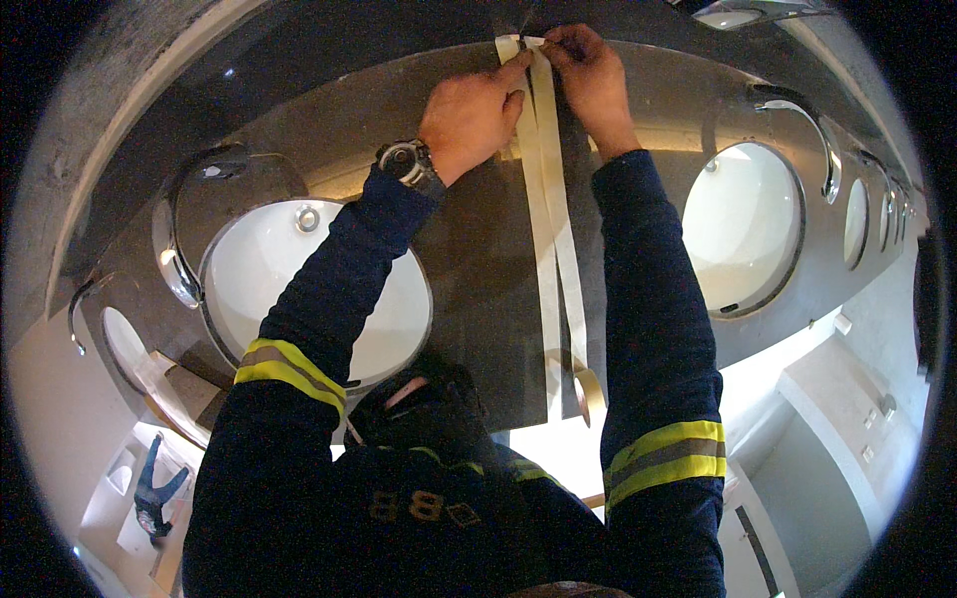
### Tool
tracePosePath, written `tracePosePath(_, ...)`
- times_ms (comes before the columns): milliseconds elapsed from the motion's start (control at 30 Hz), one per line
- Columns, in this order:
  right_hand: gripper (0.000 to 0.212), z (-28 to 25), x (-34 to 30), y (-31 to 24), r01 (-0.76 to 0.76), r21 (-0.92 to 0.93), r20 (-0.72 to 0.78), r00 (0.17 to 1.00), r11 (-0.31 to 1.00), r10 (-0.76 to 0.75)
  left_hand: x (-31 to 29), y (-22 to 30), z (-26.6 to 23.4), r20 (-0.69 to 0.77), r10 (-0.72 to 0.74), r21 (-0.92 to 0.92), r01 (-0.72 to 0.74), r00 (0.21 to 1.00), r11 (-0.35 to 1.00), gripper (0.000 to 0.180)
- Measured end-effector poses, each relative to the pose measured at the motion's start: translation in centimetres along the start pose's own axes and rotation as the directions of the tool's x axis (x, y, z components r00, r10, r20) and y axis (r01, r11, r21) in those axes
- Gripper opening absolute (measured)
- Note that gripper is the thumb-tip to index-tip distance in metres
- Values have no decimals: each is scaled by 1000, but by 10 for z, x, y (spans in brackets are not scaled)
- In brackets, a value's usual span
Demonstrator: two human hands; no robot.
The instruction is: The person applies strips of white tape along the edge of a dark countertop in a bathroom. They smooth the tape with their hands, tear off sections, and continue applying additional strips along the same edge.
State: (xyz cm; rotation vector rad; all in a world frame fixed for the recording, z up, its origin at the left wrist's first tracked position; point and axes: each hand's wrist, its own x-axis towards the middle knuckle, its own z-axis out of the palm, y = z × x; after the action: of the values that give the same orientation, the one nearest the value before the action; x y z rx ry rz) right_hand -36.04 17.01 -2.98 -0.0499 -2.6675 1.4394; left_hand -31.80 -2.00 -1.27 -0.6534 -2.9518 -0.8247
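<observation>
Two pale strips of masking tape [543, 229] run down the dark countertop [478, 329] from its back edge to its front. My left hand [467, 120], with a watch above it, lays its outstretched index finger on the tape near the upper end. Its thumb stands apart from that finger. At the same end my right hand [590, 85] pinches the tape between thumb and fingertips. The tape roll [590, 397] hangs by the counter's front edge, at the lower end of one strip.
A white oval sink [269, 289] lies left of the tape, another sink [748, 229] right. Curved chrome faucets [171, 239] stand beside them, including one at the right [825, 149]. More sinks and faucets continue along the counter. Another person [155, 493] is far off at lower left.
</observation>
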Motion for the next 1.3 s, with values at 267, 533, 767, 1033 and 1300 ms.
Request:
tracePosePath(267,14,-23,12,14,-49,320,153,988,946,-1,-26,31,7,-164,-59,-545,-41,985,838,38)
tracePosePath(533,18,-15,12,11,-13,168,161,987,986,-15,-23,45,11,269,-167,-869,314,948,383,32)
tracePosePath(767,21,4,4,0,10,-121,6,1000,993,-9,-33,48,13,250,-251,-906,317,935,280,29)
tracePosePath(1033,25,4,6,3,70,-179,-11,997,981,-73,-29,50,21,265,-256,-912,328,929,245,26)
tracePosePath(1300,28,11,4,1,32,-313,-56,997,949,-52,-30,51,24,245,-297,-919,318,923,232,25)
